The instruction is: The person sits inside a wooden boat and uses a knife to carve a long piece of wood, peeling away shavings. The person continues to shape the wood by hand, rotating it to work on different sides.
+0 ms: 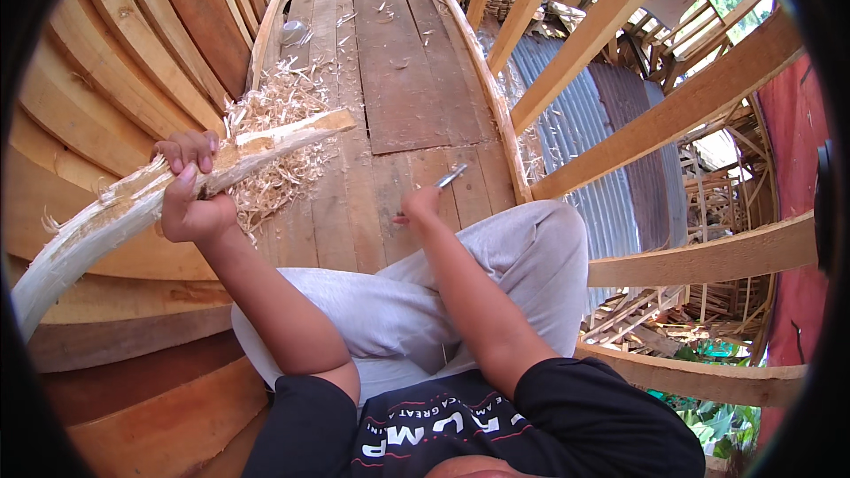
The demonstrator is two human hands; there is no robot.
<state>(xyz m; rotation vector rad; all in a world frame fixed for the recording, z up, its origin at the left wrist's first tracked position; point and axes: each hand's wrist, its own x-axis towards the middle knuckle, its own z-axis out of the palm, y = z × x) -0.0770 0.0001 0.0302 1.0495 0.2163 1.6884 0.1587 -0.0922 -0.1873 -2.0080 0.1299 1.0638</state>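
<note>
My left hand (pixel 191 186) is closed round a long, curved wooden pole (pixel 115 221). The pole slants up from the left rim, pale and rounded below, with rough cut wood and raised splinters toward its upper part. Its far end lies over a heap of curled wood shavings (pixel 288 159). Lower and to the right, above the floorboards, my right hand (pixel 421 205) grips a short, shiny metal tool (pixel 452 175) pointing up and right, apart from the pole. The fingers hide its near end, so its exact kind cannot be made out.
Upright boards (pixel 88 97) wall the left side. A slatted wooden railing (pixel 673 133) runs along the right, with corrugated metal sheets (pixel 575 115) and stacked timber beyond. A small round object (pixel 295 33) lies on the plank floor (pixel 416 97) beyond the shavings.
</note>
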